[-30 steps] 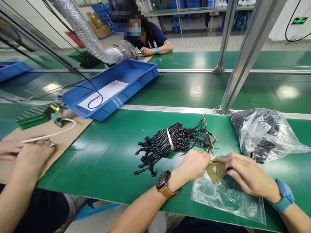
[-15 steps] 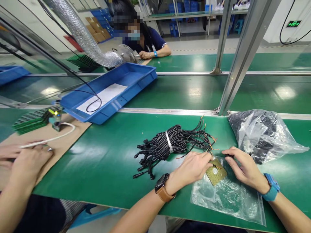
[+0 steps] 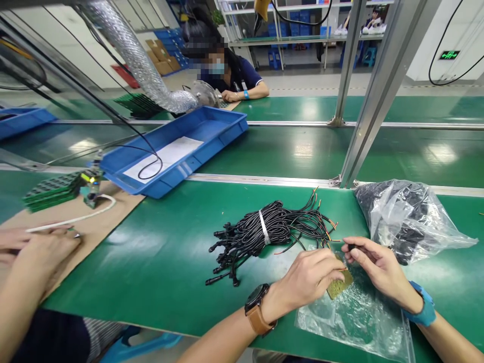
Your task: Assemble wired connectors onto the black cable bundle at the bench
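My left hand [image 3: 317, 272], with a watch on its wrist, is closed on a black cable, and only an orange wire tip shows at its fingertips. Under those fingers lies a yellowish square plate [image 3: 339, 286] on a clear plastic bag [image 3: 363, 312]. My right hand [image 3: 381, 269], with a blue wristband, pinches a small black part [image 3: 352, 247] between thumb and fingers. Just beyond my left hand rests a bundle of black cables [image 3: 245, 237], bound by a white tie [image 3: 263, 227], its bare coloured wire ends pointing right.
A clear bag of black parts [image 3: 408, 217] sits beyond my right hand. A blue tray [image 3: 181, 174] holds white paper. Metal posts [image 3: 372, 101] rise from the bench. At left, another person's hands [image 3: 49, 252] work near green boards [image 3: 53, 191]; a masked person sits opposite.
My left hand has moved slightly right and down over the plate, covering more of it. My right fingers have curled closer round the black part. The camera view has shifted slightly.
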{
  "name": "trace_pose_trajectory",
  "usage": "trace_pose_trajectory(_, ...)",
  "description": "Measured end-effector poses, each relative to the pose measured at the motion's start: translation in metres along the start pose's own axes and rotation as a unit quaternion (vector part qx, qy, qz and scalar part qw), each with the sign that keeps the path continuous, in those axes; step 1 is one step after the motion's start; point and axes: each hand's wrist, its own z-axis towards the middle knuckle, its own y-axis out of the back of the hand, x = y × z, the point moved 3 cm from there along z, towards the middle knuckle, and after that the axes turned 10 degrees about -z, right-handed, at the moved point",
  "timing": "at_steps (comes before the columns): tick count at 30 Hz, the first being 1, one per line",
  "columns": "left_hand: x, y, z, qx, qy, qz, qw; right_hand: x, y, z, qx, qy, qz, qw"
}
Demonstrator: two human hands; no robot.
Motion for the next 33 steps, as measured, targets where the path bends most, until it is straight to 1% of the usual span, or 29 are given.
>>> trace_pose_trajectory(2, -0.002, 0.002, 0.001, -0.051, 0.017, -0.012, 0.998, 0.006, -0.001, -0.001, -0.017, 0.015, -0.002, 1.000)
trace_pose_trajectory(3, -0.002, 0.002, 0.002, -0.067, 0.023, -0.016, 0.997, 0.008, 0.000, -0.002, -0.029, 0.021, -0.001, 0.999)
trace_pose_trajectory(5, -0.004, 0.003, 0.003, -0.087, 0.028, -0.019, 0.996, 0.012, -0.001, -0.003, -0.042, 0.016, 0.010, 0.999)
trace_pose_trajectory(7, -0.004, 0.002, 0.003, -0.096, 0.028, -0.018, 0.995, 0.012, -0.002, -0.004, -0.030, -0.013, 0.033, 0.999)
trace_pose_trajectory(10, -0.003, 0.001, 0.003, -0.099, 0.031, -0.018, 0.994, 0.010, -0.006, -0.005, 0.008, -0.049, 0.067, 0.996)
trace_pose_trajectory(14, -0.001, 0.000, 0.002, -0.103, 0.032, -0.022, 0.994, 0.009, -0.010, -0.007, 0.048, -0.063, 0.085, 0.993)
trace_pose_trajectory(27, 0.000, 0.000, 0.002, -0.095, 0.040, -0.015, 0.995, 0.013, -0.013, -0.005, 0.074, -0.051, 0.096, 0.991)
trace_pose_trajectory(30, 0.000, -0.001, 0.002, -0.090, 0.049, -0.014, 0.995, 0.012, -0.013, -0.006, 0.071, -0.040, 0.067, 0.994)
trace_pose_trajectory(33, 0.002, -0.002, 0.002, -0.083, 0.060, -0.011, 0.995, 0.012, -0.012, -0.008, 0.063, 0.006, -0.021, 0.998)
